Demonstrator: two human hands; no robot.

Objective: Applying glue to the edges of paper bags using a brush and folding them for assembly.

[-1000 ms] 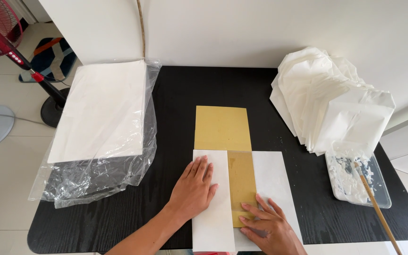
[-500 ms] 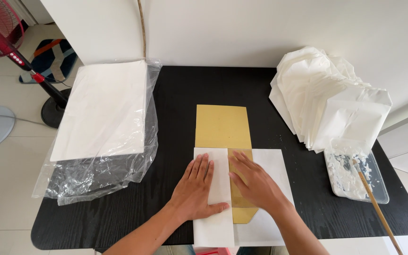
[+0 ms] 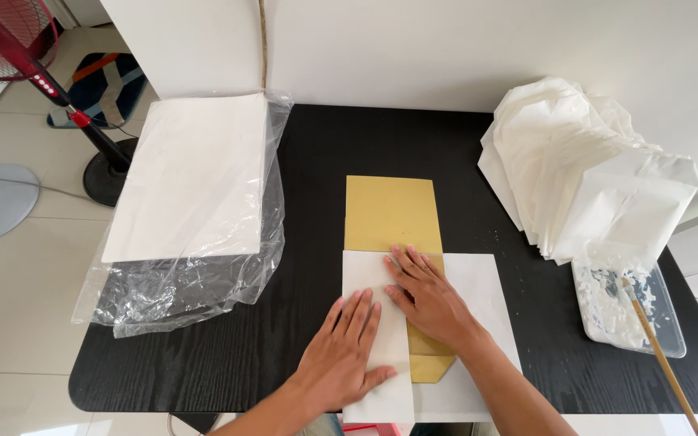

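**Both palms flat on the folded white sheet**

Your left hand lies flat, fingers spread, on the folded flap of the white sheet near the black table's front edge. Your right hand presses beside it, fingers slightly apart, apparently on the flap's edge over the gold template. A stack of white paper in plastic sits left; folded bags and a glue tray sit right.

Black table: paper stacks, tray
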